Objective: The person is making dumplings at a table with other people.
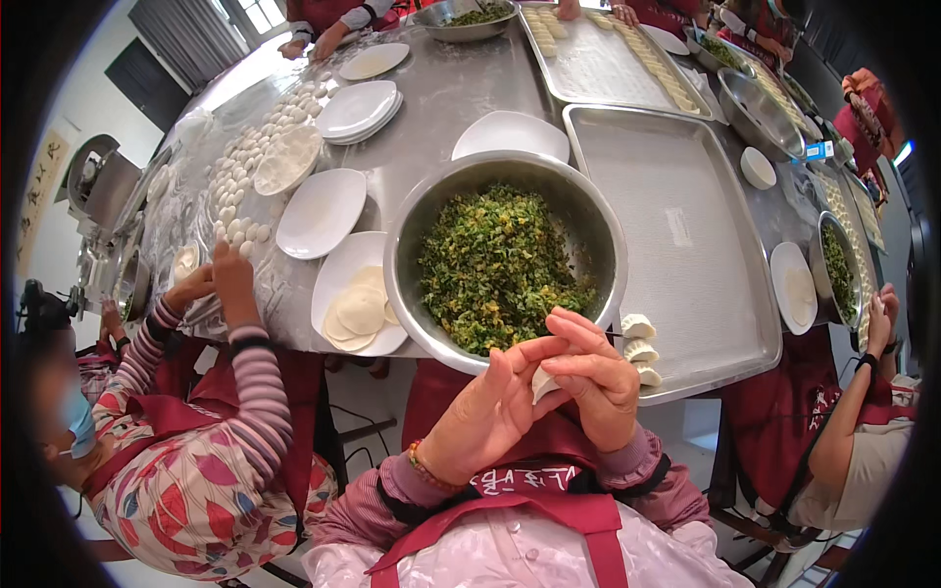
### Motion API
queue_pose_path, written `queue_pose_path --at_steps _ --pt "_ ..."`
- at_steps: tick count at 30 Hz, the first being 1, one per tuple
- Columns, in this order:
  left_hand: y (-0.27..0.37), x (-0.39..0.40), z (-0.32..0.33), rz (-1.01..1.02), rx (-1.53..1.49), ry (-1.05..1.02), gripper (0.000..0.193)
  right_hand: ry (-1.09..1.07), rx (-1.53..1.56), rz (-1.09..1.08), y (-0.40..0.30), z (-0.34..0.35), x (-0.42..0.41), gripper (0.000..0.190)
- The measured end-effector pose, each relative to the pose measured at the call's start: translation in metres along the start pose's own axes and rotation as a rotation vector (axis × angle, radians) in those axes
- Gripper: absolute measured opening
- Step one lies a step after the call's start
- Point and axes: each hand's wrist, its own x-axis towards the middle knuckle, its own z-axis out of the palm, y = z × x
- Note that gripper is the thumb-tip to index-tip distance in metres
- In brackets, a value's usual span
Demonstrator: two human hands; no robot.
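Note:
Just over the near rim of a steel bowl [401, 250], my two hands meet around a pale dumpling [542, 385]. My left hand [478, 422] cups it from one side, fingers extended. The fingers of my right hand [599, 389] pinch its other side, so most of the dumpling is hidden. Chopped green and yellow filling [507, 264] is heaped in the bowl. Right of the bowl, several pleated dumplings [639, 349] stand in a row along the near left edge of a metal tray [706, 294]. Round dough wrappers [359, 312] lie on a white plate [323, 294] to the left.
Further left, a co-worker's hands [220, 275] are over the floured steel table [434, 81], near many small dough pieces [235, 184]. Stacked white plates [358, 110] stand beyond. A second tray [603, 66] holds rows of dumplings. Another co-worker's hands [882, 316] are at right.

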Motion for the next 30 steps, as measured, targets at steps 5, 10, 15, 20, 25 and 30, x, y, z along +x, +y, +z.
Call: queue_pose_path --at_steps 5,10,15,20,25,30 --pt "0.0 -0.001 -0.006 -0.006 -0.054 -0.03 0.084 0.101 0.202 0.185 -0.009 0.009 -0.002 0.021" --pt "-0.006 0.0 -0.001 0.02 -0.107 0.023 0.084 0.152 0.073 0.1 0.004 0.007 -0.009 0.028" --pt "-0.005 -0.001 0.003 0.023 -0.092 0.056 0.087 0.088 -0.065 0.058 0.0 0.003 -0.013 0.032" --pt "0.005 -0.006 0.004 0.013 0.05 0.004 0.09 0.061 -0.129 0.149 -0.026 -0.002 0.002 0.038" --pt "0.008 0.002 0.013 -0.014 0.157 -0.079 0.087 -0.007 -0.237 0.058 -0.04 -0.016 0.004 0.039" --pt "0.022 0.0 0.006 0.127 0.182 -0.087 0.078 0.147 -0.237 0.083 -0.063 -0.062 0.023 0.036"
